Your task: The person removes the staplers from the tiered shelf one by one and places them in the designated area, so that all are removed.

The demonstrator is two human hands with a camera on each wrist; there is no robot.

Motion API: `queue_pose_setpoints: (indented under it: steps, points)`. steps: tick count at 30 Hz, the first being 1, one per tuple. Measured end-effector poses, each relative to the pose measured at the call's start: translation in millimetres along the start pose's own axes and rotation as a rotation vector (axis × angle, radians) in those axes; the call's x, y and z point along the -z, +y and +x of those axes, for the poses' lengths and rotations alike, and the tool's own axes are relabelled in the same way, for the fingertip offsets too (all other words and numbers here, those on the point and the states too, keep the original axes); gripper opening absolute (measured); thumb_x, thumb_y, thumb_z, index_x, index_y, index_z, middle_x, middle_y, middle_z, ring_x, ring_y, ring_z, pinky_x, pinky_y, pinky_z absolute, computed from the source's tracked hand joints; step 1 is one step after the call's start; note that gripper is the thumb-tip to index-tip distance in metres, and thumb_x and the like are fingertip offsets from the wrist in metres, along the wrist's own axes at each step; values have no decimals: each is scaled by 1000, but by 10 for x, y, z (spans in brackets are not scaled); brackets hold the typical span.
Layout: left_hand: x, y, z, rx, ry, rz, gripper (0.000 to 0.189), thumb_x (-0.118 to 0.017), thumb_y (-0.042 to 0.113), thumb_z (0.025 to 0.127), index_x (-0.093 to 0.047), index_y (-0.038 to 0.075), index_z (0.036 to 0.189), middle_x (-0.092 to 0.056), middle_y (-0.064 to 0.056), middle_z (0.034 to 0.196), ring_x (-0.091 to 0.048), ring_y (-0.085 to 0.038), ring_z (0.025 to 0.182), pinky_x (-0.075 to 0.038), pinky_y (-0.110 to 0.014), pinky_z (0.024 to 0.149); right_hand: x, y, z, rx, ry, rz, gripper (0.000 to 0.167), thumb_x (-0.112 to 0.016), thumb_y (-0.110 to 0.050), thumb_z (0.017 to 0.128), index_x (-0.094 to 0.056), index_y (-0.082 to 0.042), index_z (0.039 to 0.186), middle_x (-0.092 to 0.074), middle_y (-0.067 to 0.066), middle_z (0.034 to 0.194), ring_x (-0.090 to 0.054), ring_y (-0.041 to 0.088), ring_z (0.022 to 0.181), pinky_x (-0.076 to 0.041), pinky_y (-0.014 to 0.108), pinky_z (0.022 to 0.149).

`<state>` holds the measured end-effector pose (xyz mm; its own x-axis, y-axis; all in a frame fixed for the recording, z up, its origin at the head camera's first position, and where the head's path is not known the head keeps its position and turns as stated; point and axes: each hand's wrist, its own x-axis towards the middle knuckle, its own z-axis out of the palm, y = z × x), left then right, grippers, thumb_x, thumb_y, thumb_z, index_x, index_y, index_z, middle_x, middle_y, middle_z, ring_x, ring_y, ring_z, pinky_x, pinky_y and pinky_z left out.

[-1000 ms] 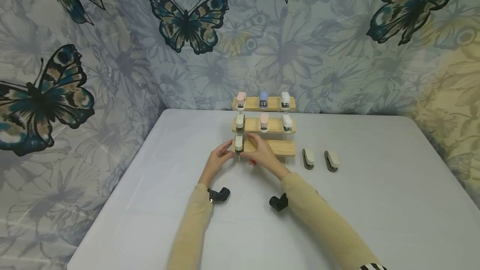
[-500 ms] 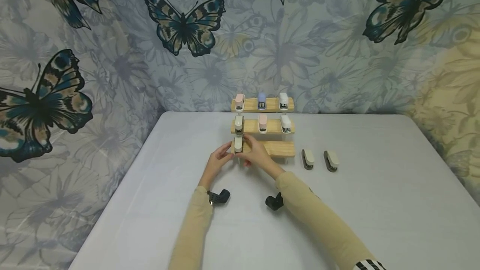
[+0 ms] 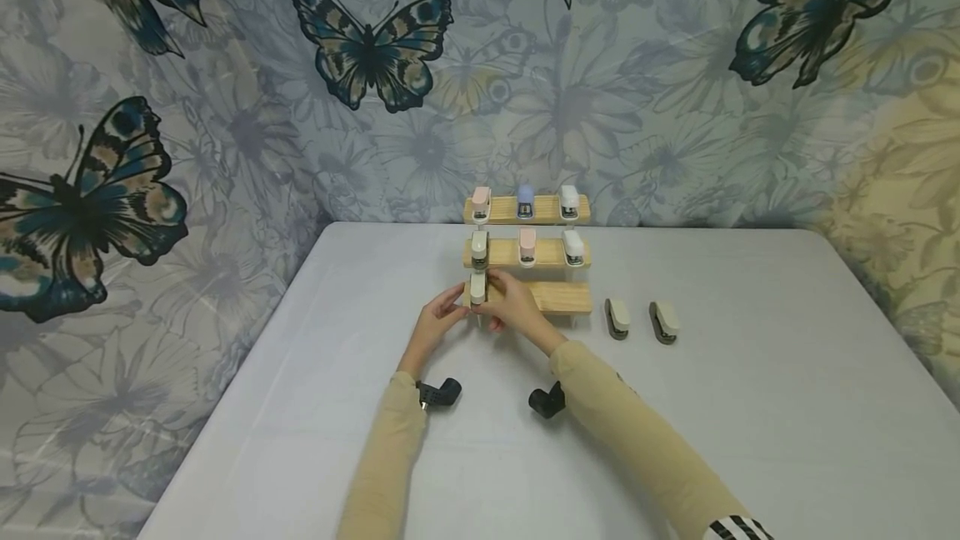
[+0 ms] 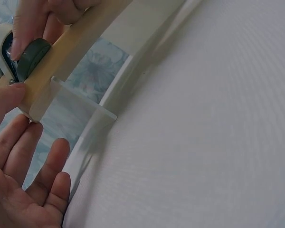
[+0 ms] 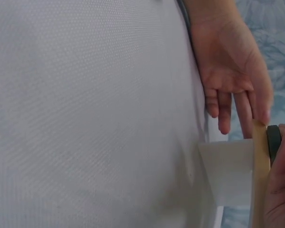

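Observation:
On the left end of the lowest wooden shelf (image 3: 562, 298) stands a small stapler (image 3: 477, 286) with a cream top and dark base. My right hand (image 3: 519, 309) holds it from its right side, thumb near its front and index finger farther back. My left hand (image 3: 435, 323) is at the shelf's left end. Its thumb lies by the stapler's dark base (image 4: 34, 57) while fingertips touch the board's end from below, pinching the board in the left wrist view. Part of the stapler is hidden behind the right fingers (image 5: 278, 185) in the right wrist view.
The two upper shelves (image 3: 550, 252) carry several small staplers in pink, blue, white and cream. Right of the rack, a cream stapler (image 3: 617, 318) and another cream stapler (image 3: 664, 322) lie on the white table (image 3: 750, 407). A clear support panel (image 4: 83, 97) holds up the low shelf.
My right hand has shifted slightly left, its fingers closer around the stapler. The left hand has stayed at the shelf's end. The head view has tilted a little.

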<state>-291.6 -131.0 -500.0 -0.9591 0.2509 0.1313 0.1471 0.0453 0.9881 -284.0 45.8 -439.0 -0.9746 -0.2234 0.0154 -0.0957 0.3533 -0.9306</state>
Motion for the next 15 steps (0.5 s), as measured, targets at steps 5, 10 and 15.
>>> queue_pose_setpoints:
  steps: [5,10,15]
  points:
    - [-15,148,-57,-19,-22,4,47,-59,7,87,-42,-3,130,-47,-15,128,-56,-13,89,-44,-32,85,-7,-5,-4,-4,20,2,71,-75,-8,72,-39,-4,134,-51,17,123,-53,14,39,-47,28,40]
    - [-32,250,-97,-35,-28,32,47,-57,6,88,-40,-7,129,-45,-18,129,-56,-11,89,-44,-32,85,-13,-12,-6,15,29,0,69,-75,-8,72,-41,-3,132,-53,18,119,-51,13,38,-47,27,39]
    - [-35,271,-101,-30,-38,34,46,-56,5,88,-40,-7,130,-43,-18,130,-55,-11,89,-44,-32,85,-15,-9,-3,40,51,-14,67,-75,-8,71,-43,-3,130,-56,18,114,-50,12,37,-46,27,39]
